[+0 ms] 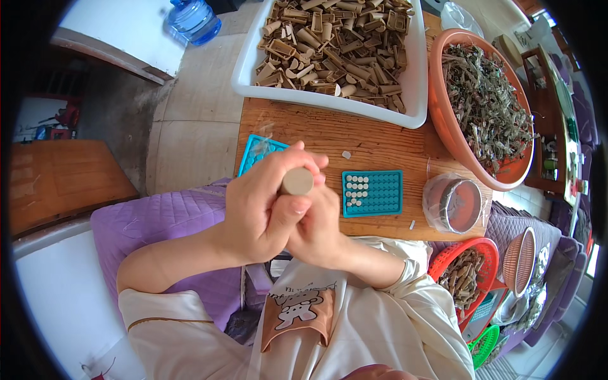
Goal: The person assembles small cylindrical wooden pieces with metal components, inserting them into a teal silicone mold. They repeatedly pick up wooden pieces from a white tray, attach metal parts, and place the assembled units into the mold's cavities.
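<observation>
My left hand (256, 202) is closed round a tan cylinder (297, 182), whose flat round end faces up between thumb and fingers. My right hand (320, 225) is pressed against it from the right, its fingers curled and partly hidden behind the left; it seems to grip the same cylinder lower down. The cylinder's length is covered by both hands. Just right of them a teal tray (386, 194) lies on the wooden table, with small white discs in several of its round cells. Partly behind my left hand lies another teal tray (253, 154) with clear film on it.
A white bin (243, 76) full of tan half-round cases stands at the back. To its right is an orange basin (441, 114) heaped with grey-green scraps. A plastic-lined round tub (457, 206) stands at the table's right edge. Below it sits a red basket (491, 266) of tan pieces.
</observation>
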`<state>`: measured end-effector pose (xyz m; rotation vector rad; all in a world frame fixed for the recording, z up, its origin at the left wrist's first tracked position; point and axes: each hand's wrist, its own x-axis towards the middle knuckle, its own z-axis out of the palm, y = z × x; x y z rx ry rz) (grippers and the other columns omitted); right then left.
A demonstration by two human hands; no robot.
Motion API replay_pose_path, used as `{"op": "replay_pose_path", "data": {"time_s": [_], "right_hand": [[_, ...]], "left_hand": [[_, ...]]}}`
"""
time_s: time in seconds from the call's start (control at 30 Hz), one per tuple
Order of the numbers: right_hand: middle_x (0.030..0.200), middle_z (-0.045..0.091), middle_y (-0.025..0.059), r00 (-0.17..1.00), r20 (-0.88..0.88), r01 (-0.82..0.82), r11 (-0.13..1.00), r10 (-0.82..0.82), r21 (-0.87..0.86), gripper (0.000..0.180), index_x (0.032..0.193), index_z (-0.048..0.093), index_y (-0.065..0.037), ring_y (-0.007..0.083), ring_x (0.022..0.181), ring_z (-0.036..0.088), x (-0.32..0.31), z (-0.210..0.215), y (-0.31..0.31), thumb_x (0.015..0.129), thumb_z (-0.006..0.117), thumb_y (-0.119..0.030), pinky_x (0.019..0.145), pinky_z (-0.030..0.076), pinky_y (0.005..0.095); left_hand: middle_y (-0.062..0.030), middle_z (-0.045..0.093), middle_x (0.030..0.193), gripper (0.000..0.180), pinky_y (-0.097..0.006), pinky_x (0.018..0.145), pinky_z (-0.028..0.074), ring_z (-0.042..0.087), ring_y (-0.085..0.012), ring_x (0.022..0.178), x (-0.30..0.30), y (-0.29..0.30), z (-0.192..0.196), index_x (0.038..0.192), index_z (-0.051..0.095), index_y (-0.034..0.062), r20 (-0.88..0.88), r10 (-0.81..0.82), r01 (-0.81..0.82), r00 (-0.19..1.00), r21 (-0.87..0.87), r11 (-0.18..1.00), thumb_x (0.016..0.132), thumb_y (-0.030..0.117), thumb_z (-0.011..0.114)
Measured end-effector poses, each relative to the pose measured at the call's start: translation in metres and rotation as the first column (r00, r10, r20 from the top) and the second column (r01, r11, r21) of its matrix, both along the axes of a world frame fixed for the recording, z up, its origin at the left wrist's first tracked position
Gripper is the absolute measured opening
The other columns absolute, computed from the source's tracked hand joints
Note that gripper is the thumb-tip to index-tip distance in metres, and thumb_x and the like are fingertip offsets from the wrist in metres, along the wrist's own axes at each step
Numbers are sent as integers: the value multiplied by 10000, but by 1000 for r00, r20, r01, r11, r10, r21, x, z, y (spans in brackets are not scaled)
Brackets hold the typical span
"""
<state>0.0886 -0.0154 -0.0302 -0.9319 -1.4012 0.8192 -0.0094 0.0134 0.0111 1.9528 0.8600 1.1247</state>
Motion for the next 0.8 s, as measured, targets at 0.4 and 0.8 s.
{"op": "replay_pose_path", "data": {"time_s": [0.4, 0.8], "right_hand": [[768, 511, 114, 944, 227, -255, 966, 239, 47, 249, 880, 512, -21, 282, 678, 506, 53, -11, -5, 713, 633, -159, 583, 426, 357], [727, 584, 183, 386, 920, 673, 701, -60, -237, 124, 795, 576, 18, 316, 653, 573, 288, -43, -57, 700, 519, -37, 593, 446, 359]], "left_hand": [[-131, 528, 886, 381, -342, 794, 415, 527, -206, 787, 4, -11, -5, 1023, 400, 6, 34, -218, 219, 975, -258, 941, 858, 346, 443], [25, 343, 693, 325, -176, 465, 286, 307, -36, 549, 11, -24, -10, 944, 355, 63, 191, -253, 278, 948, -886, 372, 860, 367, 435]]}}
